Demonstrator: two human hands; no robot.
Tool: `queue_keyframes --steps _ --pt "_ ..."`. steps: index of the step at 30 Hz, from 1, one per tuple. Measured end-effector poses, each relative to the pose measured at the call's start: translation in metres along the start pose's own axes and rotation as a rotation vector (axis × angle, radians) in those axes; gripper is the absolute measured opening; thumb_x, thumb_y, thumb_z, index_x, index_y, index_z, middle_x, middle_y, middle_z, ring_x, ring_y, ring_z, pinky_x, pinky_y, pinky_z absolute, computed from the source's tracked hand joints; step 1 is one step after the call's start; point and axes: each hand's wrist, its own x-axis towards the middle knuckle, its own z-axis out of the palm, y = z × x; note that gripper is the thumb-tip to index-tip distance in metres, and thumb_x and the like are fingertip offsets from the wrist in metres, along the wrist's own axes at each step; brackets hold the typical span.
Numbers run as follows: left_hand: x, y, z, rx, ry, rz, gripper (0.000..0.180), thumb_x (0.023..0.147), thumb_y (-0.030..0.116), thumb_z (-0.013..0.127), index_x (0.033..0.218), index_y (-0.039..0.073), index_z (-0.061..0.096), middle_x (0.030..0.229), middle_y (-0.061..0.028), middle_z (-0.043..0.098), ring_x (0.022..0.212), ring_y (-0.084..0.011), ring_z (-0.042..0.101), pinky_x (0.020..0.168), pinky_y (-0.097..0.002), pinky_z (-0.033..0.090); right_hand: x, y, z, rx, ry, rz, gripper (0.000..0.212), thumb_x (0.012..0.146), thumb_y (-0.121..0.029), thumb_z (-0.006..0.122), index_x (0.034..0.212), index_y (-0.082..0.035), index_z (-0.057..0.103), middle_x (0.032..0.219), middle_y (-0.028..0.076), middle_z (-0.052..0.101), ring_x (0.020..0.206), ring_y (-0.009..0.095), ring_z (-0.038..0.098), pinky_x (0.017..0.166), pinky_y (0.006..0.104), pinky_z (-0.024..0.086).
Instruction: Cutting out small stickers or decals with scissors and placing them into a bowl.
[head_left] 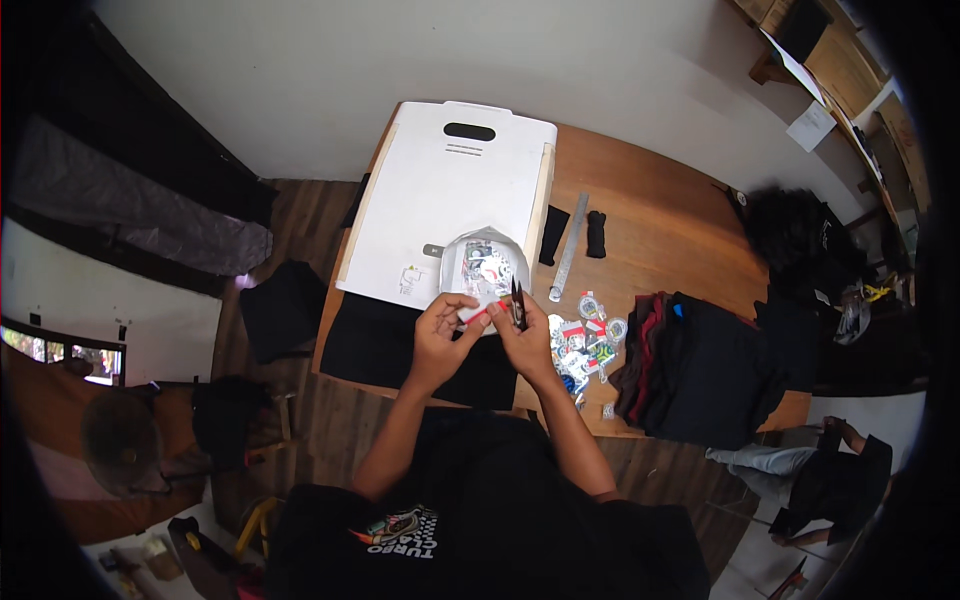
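Note:
Both hands meet over the near edge of a white board (pixel 440 200) on the table. Between the fingertips of my left hand (pixel 440 335) and my right hand (pixel 527 345) is a small red-and-white sticker (pixel 480 312), partly covered by the thumbs. Dark pointed thread snips (pixel 517 300) are also tucked in my right hand, blades pointing away from me. Just beyond the fingers, an open white plastic bag (pixel 450 262) lies on the board. Many printed stickers (pixel 487 268) show inside it.
Right of my hands lie loose stickers (pixel 585 350) beside a stack of folded dark clothes (pixel 700 360). A steel ruler (pixel 570 245) and a rolled black cloth (pixel 596 235) rest farther back. Black fabric (pixel 385 340) lies along the near left edge. Another person (pixel 835 470) stands at the right.

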Motion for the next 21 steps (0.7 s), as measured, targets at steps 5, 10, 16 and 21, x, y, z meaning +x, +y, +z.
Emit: queue_keyframes --steps 5,10,16,21 --pt "0.009 0.016 0.010 0.028 0.059 0.078 0.014 0.092 -0.010 0.062 0.106 -0.008 0.062 0.097 -0.0084 0.066 0.090 -0.0120 0.066 0.082 -0.0235 0.052 0.006 -0.005 0.001 0.026 0.026 -0.131 0.019 0.102 -0.019 0.056 0.113 -0.004 0.055 0.077 -0.006 0.043 0.066 0.001 0.038 0.058 0.0176 0.031" --pt "0.018 0.032 0.009 0.095 0.038 0.201 0.020 0.091 -0.011 0.064 0.110 -0.009 0.068 0.102 -0.0124 0.067 0.095 -0.0136 0.064 0.086 -0.0243 0.050 -0.001 -0.009 -0.010 0.355 -0.246 0.013 0.037 0.109 -0.037 0.029 0.115 -0.006 0.048 0.073 -0.001 0.037 0.057 0.009 0.036 0.056 0.0248 0.034" --pt "0.017 0.037 0.014 0.113 0.052 0.186 0.026 0.091 -0.010 0.065 0.117 -0.009 0.067 0.100 -0.0123 0.067 0.095 -0.0130 0.063 0.086 -0.0243 0.050 -0.026 -0.011 -0.006 0.342 -0.249 0.082 0.036 0.110 -0.035 0.031 0.112 -0.003 0.048 0.066 0.000 0.037 0.050 0.009 0.034 0.050 0.0241 0.032" --pt "0.015 0.036 0.015 0.091 0.068 0.170 0.026 0.090 -0.009 0.066 0.117 -0.010 0.067 0.099 -0.0120 0.067 0.094 -0.0128 0.064 0.085 -0.0236 0.050 -0.029 0.003 -0.010 0.441 -0.280 0.044 0.033 0.110 -0.033 0.035 0.106 -0.003 0.049 0.059 -0.004 0.030 0.046 0.005 0.024 0.044 0.0224 0.023"
